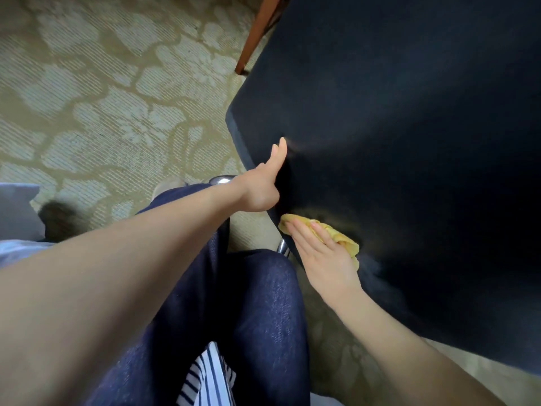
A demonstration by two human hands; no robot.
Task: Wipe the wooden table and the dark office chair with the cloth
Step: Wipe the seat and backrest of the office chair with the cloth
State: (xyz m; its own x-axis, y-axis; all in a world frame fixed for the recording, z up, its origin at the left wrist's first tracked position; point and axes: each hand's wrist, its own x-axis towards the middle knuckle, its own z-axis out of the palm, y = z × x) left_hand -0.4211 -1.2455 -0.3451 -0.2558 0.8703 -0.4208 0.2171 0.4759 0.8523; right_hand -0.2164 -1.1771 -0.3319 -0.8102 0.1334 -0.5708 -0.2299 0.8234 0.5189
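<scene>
While the right hand (pixel 322 256) presses the yellow cloth (pixel 347 243) low on the dark chair (pixel 409 127), fingers (pixel 304 234) straight and together, and the left hand (pixel 257 189) braces its edge, thumb straight, fingers hidden, chair-wiping looks underway, tabletop progress unknowable from one wooden bench leg (pixel 257 36); no writing legible.

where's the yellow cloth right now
Head view, right of centre: the cloth lies under the right hand, pressed against the dark chair near its edge.
</scene>
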